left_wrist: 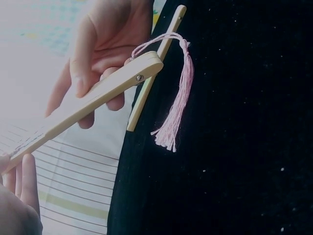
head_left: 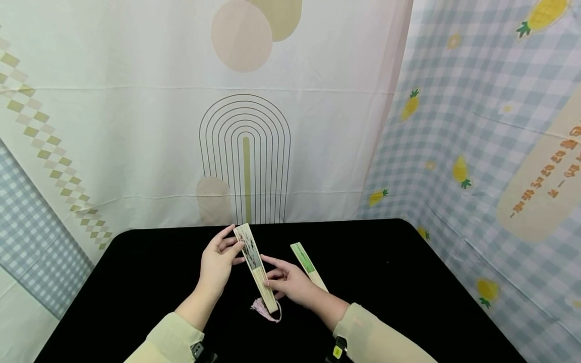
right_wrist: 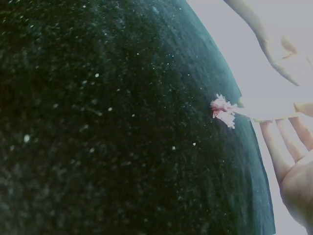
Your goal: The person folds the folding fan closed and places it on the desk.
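A folded hand fan point(head_left: 251, 252) with pale wooden ribs and a grey patterned leaf is held up at a slant over the black table. My left hand point(head_left: 217, 263) pinches its upper end between thumb and fingers. Lower down, my right hand point(head_left: 292, 283) grips the ribs, thumb on the front side. From the riveted end of the fan point(left_wrist: 105, 93), seen in the left wrist view, hangs a pink tassel point(left_wrist: 178, 105). In the right wrist view the tassel point(right_wrist: 223, 111) shows beside the right hand point(right_wrist: 305, 183), while glare washes out the fan itself.
A second folded fan point(head_left: 304, 258), with a green leaf, lies to the right, its lower part hidden behind the right hand and forearm. The black-covered table point(head_left: 386, 302) ends at a white patterned curtain point(head_left: 150, 151) behind and a checked one point(head_left: 454, 126) on the right.
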Tool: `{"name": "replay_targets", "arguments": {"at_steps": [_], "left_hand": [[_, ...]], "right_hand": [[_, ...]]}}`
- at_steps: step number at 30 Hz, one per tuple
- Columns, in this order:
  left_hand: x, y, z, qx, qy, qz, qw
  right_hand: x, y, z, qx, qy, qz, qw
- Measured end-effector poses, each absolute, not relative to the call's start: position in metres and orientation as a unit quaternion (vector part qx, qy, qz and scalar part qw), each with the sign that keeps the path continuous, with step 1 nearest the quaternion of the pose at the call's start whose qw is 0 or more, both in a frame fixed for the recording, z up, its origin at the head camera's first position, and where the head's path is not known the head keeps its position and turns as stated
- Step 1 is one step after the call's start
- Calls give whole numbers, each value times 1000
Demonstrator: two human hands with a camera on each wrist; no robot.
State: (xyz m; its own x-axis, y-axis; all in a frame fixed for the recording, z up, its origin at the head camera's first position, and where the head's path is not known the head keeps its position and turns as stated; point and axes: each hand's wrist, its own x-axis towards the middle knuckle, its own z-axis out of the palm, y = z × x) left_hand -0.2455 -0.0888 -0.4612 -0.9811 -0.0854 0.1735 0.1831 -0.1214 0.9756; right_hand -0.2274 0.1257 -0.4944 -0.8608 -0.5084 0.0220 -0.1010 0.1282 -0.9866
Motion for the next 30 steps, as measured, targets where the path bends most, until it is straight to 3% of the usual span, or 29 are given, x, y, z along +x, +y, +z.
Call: {"name": "replay_targets", "arguments": {"at_steps": [13,30], "left_hand": [[-246,-92,-458,-38,-643,-757,110],[-247,-92,-460,-44,-647,-757,81]], "right_hand": [[-224,130,-499,-200,735,-626,167],[-221,132,-501,-195,726,-635,175]]}}
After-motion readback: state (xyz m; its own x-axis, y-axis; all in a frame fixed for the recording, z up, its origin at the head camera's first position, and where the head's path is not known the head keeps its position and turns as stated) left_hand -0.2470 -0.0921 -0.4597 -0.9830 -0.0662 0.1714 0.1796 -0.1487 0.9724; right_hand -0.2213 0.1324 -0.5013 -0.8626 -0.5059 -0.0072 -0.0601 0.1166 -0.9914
